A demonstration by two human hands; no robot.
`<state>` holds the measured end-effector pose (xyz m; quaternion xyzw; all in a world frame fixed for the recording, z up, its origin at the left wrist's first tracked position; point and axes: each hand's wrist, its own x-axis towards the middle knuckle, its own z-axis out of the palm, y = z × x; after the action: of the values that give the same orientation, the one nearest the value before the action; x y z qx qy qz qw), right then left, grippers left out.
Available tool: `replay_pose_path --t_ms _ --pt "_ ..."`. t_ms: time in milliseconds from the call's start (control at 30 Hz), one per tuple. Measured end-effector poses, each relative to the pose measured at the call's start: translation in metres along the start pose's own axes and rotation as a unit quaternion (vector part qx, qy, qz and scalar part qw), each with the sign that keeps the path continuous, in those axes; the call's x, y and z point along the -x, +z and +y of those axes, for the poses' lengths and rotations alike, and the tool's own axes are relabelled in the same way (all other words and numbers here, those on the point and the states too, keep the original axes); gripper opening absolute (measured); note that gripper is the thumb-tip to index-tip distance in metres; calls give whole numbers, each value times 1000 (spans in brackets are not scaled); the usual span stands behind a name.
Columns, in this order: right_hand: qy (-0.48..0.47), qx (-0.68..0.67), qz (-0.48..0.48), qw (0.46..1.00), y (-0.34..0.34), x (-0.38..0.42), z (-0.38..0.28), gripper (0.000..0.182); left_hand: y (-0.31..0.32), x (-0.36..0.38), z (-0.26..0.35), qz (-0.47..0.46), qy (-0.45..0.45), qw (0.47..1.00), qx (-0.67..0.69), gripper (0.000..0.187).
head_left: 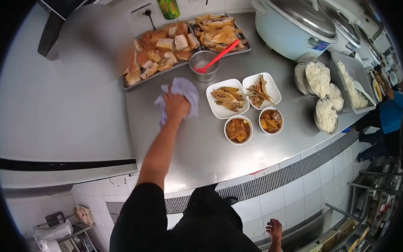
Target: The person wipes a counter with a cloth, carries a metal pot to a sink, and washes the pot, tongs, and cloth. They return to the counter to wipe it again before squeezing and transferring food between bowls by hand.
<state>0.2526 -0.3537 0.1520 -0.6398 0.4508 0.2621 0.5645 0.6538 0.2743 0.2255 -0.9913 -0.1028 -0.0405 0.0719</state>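
My left hand (177, 106) presses down on a crumpled lavender cloth (185, 87) on the steel table, its fingers partly buried in the folds. Well away from the table's front edge, my right hand (274, 228) hangs low with loosely curled fingers and nothing visible in it. Just beyond the cloth stands a metal pot (196, 62) with a red spatula (224, 50) leaning in it. To the right of the cloth are two square white dishes of cooked pieces, the nearer one (215, 112) and the farther one (274, 79), plus two bowls of stew (238, 129) (271, 121).
Trays of meat chunks (164, 44) and whole cooked poultry (218, 31) line the wall. Large rice cookers (284, 29) stand at the back right, near bowls of rice (317, 79) and a rice tub (353, 89). A person in blue (392, 112) stands beyond the table's far right end.
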Motion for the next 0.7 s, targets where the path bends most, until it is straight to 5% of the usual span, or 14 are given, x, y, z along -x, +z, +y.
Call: replay_pose_path --t_ms 133,167,233,333,367,400,433,500,633,700 --pt "2 73 -36 997 29 -2 -8 35 44 -40 -96 -23 -75 996 -43 25" --pt "3 76 -41 996 31 0 -8 35 56 -22 -122 27 -88 992 -82 25" --pt "-4 63 -29 998 35 10 -10 35 55 19 -152 -41 -100 970 -218 22" --pt "-16 33 -8 999 28 13 -1 36 56 86 -155 -128 -135 963 -193 22" --pt "-15 18 5 1000 25 16 7 36 47 110 -132 -159 -152 962 -162 27" --pt "-15 3 14 1000 22 19 15 36 76 145 -120 44 -208 971 -107 30" --pt "-18 -25 20 999 17 22 24 36 36 162 -73 3 -222 972 -80 32" --pt "-24 -65 32 997 10 25 42 35 28 201 -17 -38 -125 987 -98 32" --pt "-31 -95 72 992 9 22 87 31 -18 230 119 92 110 988 -56 33" --pt "-57 -62 115 990 16 34 91 29 -17 226 193 -141 141 980 -11 30"
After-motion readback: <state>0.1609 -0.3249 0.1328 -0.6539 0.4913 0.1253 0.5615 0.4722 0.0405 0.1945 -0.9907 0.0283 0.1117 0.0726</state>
